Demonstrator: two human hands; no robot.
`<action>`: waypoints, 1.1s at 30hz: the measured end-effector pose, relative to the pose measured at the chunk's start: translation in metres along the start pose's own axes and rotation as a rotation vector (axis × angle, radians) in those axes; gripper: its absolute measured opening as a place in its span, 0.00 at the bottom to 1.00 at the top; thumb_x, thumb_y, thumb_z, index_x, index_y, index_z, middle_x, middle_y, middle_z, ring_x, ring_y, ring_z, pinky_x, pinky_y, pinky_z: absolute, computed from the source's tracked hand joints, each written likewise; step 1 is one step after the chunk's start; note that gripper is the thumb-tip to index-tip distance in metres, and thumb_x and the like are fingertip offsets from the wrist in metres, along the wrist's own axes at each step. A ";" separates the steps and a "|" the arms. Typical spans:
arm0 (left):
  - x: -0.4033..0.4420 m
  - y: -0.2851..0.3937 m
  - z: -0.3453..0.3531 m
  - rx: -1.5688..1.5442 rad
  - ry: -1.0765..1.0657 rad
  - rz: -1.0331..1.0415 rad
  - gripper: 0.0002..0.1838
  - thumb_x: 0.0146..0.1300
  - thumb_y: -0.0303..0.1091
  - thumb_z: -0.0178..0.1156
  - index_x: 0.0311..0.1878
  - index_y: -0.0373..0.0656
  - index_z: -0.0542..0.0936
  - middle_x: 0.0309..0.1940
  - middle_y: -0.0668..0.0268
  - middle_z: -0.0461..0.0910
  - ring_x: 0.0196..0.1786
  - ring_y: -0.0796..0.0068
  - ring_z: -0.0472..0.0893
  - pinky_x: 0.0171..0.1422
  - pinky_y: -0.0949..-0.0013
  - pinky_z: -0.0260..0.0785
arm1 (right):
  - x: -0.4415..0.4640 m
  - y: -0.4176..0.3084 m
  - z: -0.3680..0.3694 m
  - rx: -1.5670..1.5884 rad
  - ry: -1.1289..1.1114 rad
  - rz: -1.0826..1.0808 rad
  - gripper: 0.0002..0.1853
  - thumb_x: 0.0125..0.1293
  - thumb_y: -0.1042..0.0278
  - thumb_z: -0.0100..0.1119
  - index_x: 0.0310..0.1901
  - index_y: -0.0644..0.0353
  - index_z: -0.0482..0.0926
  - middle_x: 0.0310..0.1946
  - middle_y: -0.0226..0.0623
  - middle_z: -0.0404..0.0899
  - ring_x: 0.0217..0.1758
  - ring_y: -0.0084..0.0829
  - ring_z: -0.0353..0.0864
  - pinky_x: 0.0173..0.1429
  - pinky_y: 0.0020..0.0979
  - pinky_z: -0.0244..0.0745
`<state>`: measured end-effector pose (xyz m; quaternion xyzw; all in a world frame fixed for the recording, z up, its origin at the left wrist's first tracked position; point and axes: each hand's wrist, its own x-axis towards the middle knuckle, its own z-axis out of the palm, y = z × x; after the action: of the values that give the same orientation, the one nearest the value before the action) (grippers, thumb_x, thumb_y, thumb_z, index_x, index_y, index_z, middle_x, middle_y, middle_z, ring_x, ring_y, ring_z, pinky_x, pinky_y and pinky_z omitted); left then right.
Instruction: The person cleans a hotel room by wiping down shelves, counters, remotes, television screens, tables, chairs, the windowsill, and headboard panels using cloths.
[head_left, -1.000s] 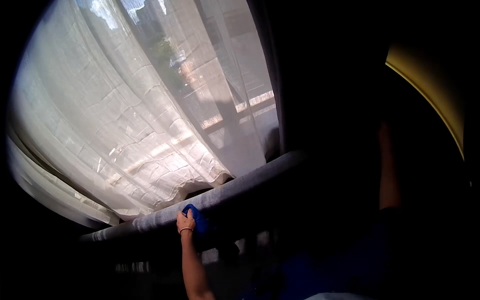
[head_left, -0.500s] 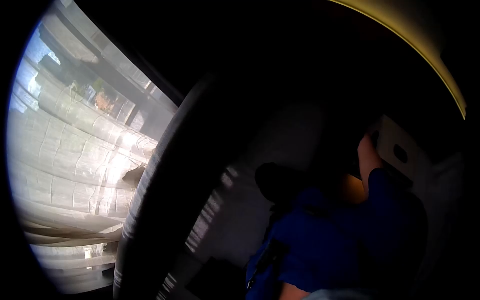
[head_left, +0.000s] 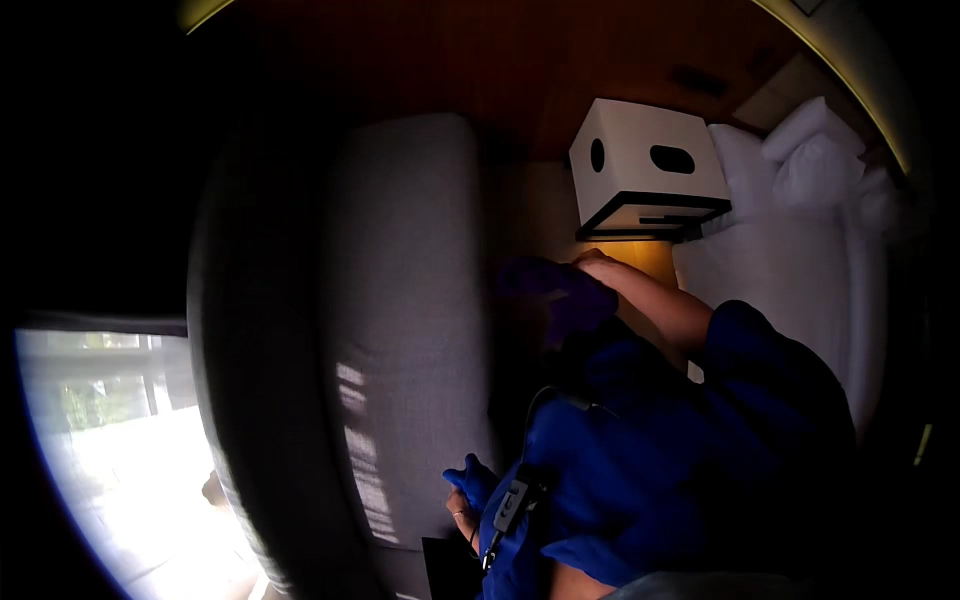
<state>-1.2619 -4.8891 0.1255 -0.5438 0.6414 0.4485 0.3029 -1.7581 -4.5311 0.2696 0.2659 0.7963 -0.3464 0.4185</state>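
At the lower middle, my left hand point(head_left: 457, 503) is closed on a blue cloth point(head_left: 474, 478), close beside the grey sofa seat. My right hand point(head_left: 592, 260) reaches out in front of my body, its fingers closed on a dark purple cloth point(head_left: 565, 298) that hangs below and to the left of it. Dim light hides part of this cloth. Just beyond the right hand is a white bedside cabinet point(head_left: 640, 150) with dark oval openings and a black edge.
The grey sofa point(head_left: 405, 250) stretches along the left, its back point(head_left: 225, 300) behind the seat. Past it is a bright curtained window point(head_left: 110, 450). A bed point(head_left: 770, 280) with white pillows point(head_left: 815, 160) stands at the right. A cable and small device point(head_left: 513, 505) hang at my front.
The view has swung from the window to the sofa, cabinet and bed. My left hand has left the sofa back with the blue cloth. The purple cloth now shows at my right hand.
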 end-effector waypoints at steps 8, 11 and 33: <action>0.028 0.159 0.070 0.812 -0.105 0.328 0.07 0.66 0.33 0.49 0.41 0.43 0.75 0.30 0.51 0.80 0.34 0.48 0.80 0.36 0.51 0.72 | 0.155 0.163 -0.260 1.341 -0.134 0.032 0.18 0.61 0.55 0.67 0.44 0.62 0.82 0.41 0.39 0.85 0.42 0.33 0.85 0.53 0.38 0.81; 0.062 0.258 0.106 1.168 -0.154 0.694 0.07 0.66 0.32 0.47 0.42 0.44 0.74 0.30 0.50 0.80 0.34 0.46 0.80 0.35 0.50 0.72 | 0.185 0.178 -0.366 1.474 -0.026 -0.214 0.22 0.70 0.53 0.55 0.55 0.63 0.77 0.50 0.39 0.82 0.50 0.32 0.83 0.60 0.34 0.77; -0.062 0.775 0.455 -0.114 -0.700 0.238 0.35 0.66 0.59 0.54 0.64 0.37 0.70 0.57 0.52 0.76 0.56 0.60 0.79 0.60 0.57 0.75 | 0.380 0.069 -0.341 -0.226 0.733 -0.465 0.21 0.54 0.53 0.62 0.50 0.45 0.78 0.55 0.32 0.73 0.59 0.42 0.68 0.53 0.51 0.61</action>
<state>-2.0441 -4.4466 0.1816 -0.2951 0.5316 0.6744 0.4189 -2.0664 -4.1732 0.0635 0.1379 0.9634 -0.2251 0.0462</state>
